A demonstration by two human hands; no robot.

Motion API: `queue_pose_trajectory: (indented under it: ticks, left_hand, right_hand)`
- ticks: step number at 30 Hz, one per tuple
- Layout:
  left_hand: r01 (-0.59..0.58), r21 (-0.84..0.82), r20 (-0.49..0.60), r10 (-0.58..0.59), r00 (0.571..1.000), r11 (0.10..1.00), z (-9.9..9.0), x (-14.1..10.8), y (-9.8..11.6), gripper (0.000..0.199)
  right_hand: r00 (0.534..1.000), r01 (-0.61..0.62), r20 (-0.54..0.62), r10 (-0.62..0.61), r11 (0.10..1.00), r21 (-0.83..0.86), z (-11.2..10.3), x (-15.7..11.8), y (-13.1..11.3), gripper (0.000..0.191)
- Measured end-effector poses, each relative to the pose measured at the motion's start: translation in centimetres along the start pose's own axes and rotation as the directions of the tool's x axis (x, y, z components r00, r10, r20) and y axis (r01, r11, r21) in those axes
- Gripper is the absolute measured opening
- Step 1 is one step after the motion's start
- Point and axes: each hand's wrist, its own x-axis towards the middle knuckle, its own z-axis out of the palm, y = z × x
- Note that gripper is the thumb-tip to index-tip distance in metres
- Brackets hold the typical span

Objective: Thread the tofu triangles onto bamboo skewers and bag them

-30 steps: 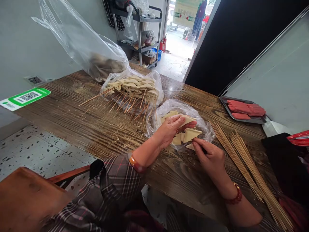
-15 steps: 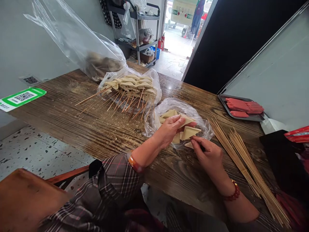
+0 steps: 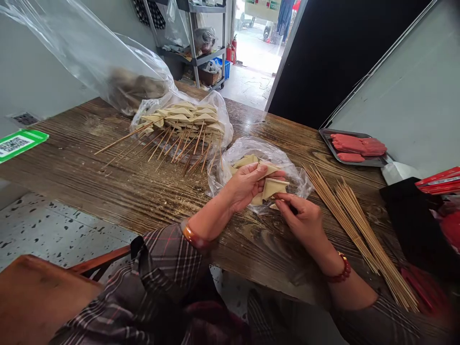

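My left hand (image 3: 247, 184) is closed round a pale folded tofu sheet (image 3: 270, 170), thumb on top, above the clear plastic bag (image 3: 298, 179). Just below its fingers is another folded tofu sheet (image 3: 275, 188), its flat face toward me. The fingertips of my right hand (image 3: 300, 211) pinch at that sheet's lower corner; whether a stick is also between them is hidden. More folded sheets (image 3: 247, 161) lie in the bag. To the left, skewered folded sheets (image 3: 190, 114) are stacked on plastic, their sticks pointing toward me.
Two bundles of bamboo skewers (image 3: 359, 225) lie on the wooden table (image 3: 140, 187) at right. Behind them stands a dark tray (image 3: 327, 136) of pink-red food pieces (image 3: 354, 146). A large plastic bag (image 3: 140, 86) is at back left, and a green code card (image 3: 27, 141) at far left.
The view has shifted, so the whole scene sits a little further left and higher. My right hand's fingertips are closer to my left hand, at the sheet's lower corner.
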Motion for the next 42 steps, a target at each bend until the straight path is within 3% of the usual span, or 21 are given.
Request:
queue_pose_trajectory:
  ticks: [7,25,42]
  left_hand:
    - [-0.053,-0.037,-0.097,0.050,0.994,0.998,0.1,0.0,0.7,0.017]
    - [-0.023,0.030,-0.008,0.024,1.000,0.999,-0.1,-0.2,0.2,0.025]
    - [-0.016,0.054,0.002,0.016,1.000,0.998,0.5,-0.2,-0.4,0.021]
  right_hand:
    - [1.000,-0.025,0.000,0.026,0.998,0.065,-0.2,0.1,-0.5,0.019]
    - [0.996,-0.081,-0.017,0.083,0.994,0.071,-0.1,0.1,-0.7,0.020]
    - [0.992,-0.124,0.003,0.124,0.989,0.085,-0.2,0.1,-0.7,0.020]
